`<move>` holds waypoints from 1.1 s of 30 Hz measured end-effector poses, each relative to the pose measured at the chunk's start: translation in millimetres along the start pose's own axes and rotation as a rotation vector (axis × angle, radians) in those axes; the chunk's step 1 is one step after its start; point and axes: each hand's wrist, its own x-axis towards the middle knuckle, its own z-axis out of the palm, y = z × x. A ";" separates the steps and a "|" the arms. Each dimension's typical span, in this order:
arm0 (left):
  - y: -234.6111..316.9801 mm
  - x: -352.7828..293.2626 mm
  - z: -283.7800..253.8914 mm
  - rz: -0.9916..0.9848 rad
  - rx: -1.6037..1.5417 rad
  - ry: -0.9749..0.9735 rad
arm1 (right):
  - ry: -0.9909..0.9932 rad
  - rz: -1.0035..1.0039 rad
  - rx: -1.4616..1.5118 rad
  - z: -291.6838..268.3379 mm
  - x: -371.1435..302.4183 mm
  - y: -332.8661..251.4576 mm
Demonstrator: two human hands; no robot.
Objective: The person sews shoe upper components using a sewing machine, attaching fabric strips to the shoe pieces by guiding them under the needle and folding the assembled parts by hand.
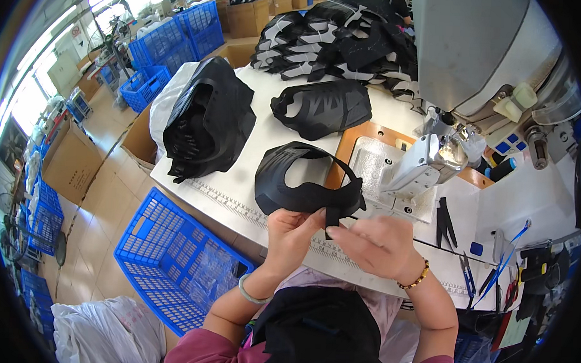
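Note:
A black shoe upper (284,188) with a wide collar opening is held just over the front edge of the white table. My left hand (288,236) pinches its near edge between thumb and fingers. A short black strip (332,218) hangs from that edge, beside my left thumb. My right hand (381,245) is curled, slightly blurred, with its fingertips at the strip's lower end. Another black upper (325,109) lies flat farther back. To the left, several nested black uppers (209,124) stand in a stack.
A sewing machine (425,160) stands at the right on an orange-edged plate. Loose black strips (446,222), snips (468,274) and a blue cord (505,259) lie nearby. More uppers (334,39) are piled at the back. A blue crate (172,260) sits on the floor, left.

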 end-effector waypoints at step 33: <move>21.2 -41.5 -53.2 -0.557 0.082 0.082 | -0.222 0.954 0.991 65.7 -7.5 -22.2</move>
